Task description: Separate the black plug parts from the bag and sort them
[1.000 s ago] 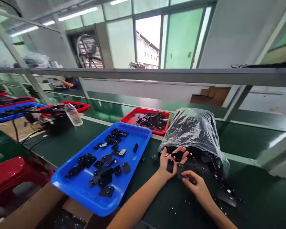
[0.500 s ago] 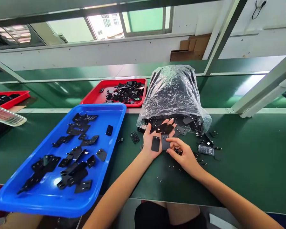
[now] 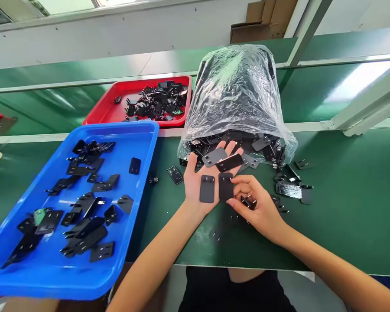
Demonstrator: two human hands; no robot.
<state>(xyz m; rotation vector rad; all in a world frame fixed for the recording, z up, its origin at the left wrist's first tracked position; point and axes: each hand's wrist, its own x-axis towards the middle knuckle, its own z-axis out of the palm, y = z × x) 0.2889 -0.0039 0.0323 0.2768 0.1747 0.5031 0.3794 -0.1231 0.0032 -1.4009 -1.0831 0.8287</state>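
My left hand [image 3: 195, 188] is palm up under the mouth of a clear plastic bag [image 3: 237, 99], fingers spread, with several black plates resting on it. One black plate [image 3: 207, 189] with two small prongs lies on the palm; a grey-black plate [image 3: 213, 157] and a narrower black plate [image 3: 230, 163] lie across the fingers. Pinched between thumb and fingertips of my right hand [image 3: 255, 208] is another black two-pronged plate [image 3: 226, 186], held beside the palm. Small black pronged pieces [image 3: 248, 202] also sit within my right hand's curled fingers. Similar black parts [image 3: 263, 143] spill from the bag.
At left, a blue tray [image 3: 143, 138] holds scattered black plates. Behind it, a red tray [image 3: 107, 104] holds a heap of black parts. Loose pieces and a silvery-faced block [image 3: 288, 190] lie to the right. A dark casing [image 3: 175, 174] and tiny metal bits [image 3: 216, 236] are on the green table.
The view has tilted downward. The plates on my left fingers have shifted and fanned out, a grey face now showing. My right hand keeps its pinched plate beside the palm.
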